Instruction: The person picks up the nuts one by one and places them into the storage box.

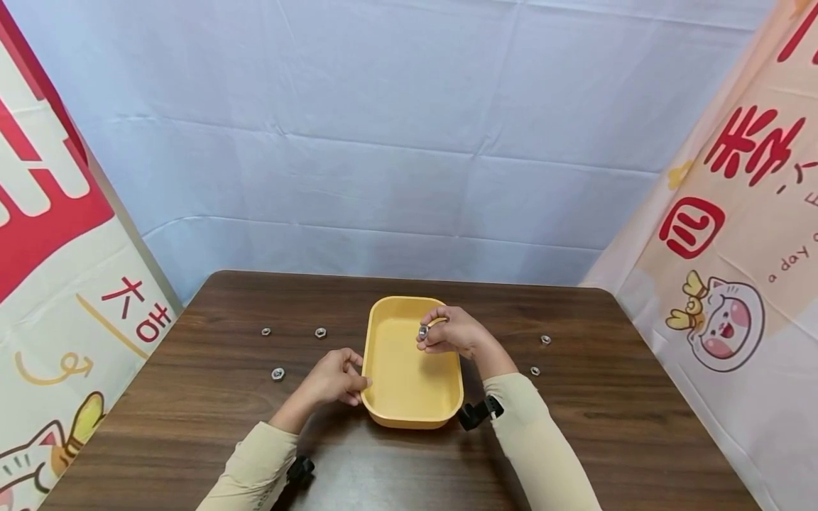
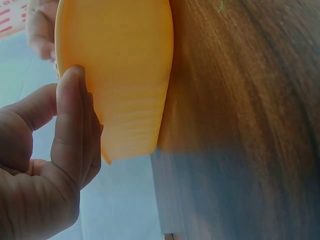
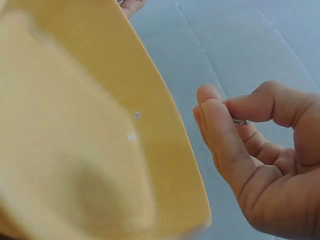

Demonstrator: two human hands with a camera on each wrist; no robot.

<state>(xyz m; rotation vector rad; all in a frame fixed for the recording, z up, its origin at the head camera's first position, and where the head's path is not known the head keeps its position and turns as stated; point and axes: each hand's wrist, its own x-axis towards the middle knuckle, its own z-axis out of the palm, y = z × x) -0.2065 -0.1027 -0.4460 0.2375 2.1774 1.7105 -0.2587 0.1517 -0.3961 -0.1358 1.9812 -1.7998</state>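
A yellow rectangular plastic tray [image 1: 409,369] with rounded corners stands on the dark wooden table. My left hand [image 1: 335,378] holds its left rim, with the thumb over the edge and the fingers against the outer wall, as the left wrist view [image 2: 127,75] of the yellow tray also shows. Above the tray's right side, my right hand [image 1: 455,332] pinches a metal hex nut [image 1: 424,331] between thumb and fingers. In the right wrist view only a sliver of the nut [image 3: 239,121] shows between the fingertips; the rest is hidden.
Left of the tray lie three loose nuts: a small one [image 1: 266,331], another [image 1: 321,332] and a larger one [image 1: 277,374]. Two more, an upper nut [image 1: 546,340] and a lower nut [image 1: 535,370], lie to the right. A pale cloth [image 1: 383,177] hangs behind the table [image 1: 613,397].
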